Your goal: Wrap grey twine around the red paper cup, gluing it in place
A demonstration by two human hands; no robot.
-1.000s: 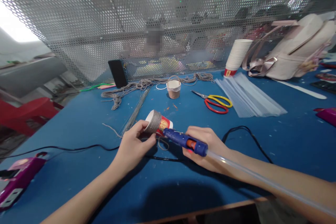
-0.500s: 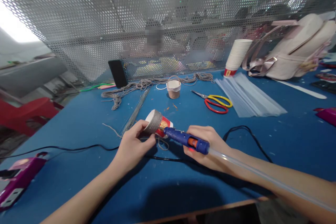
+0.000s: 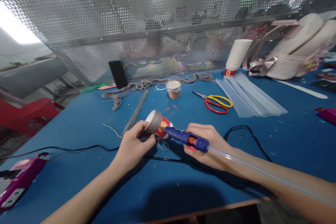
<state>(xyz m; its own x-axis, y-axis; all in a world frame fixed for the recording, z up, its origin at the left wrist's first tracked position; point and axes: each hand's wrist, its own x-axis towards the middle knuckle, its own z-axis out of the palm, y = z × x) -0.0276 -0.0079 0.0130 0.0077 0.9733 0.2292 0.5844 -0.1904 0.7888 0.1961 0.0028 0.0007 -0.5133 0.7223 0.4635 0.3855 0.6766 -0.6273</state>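
Observation:
My left hand [image 3: 137, 142] is closed round the rim end of a paper cup [image 3: 163, 126], which lies tilted on its side above the table. Grey cord [image 3: 154, 120] is wound round the part of the cup nearer the rim; the red and white part is bare. In my right hand [image 3: 204, 141] is a blue hot glue gun [image 3: 183, 136] with a long clear glue stick in its back. Its nozzle points at the cup beside the edge of the cord; whether it touches cannot be made out. A loose end of cord hangs below the cup.
A small basket [image 3: 173, 89] stands ahead, with scissors [image 3: 215, 103] to its right. Behind are bundled cord [image 3: 147, 84], a phone [image 3: 118, 74] and stacked cups [image 3: 237, 57]. Clear sheets [image 3: 249, 98], a backpack [image 3: 291, 50] and a power strip [image 3: 23, 178] lie around. Black cable [image 3: 168, 159] crosses the table.
Almost nothing differs. The glue gun and my right hand have shifted very slightly; the cup and my left hand stay in place.

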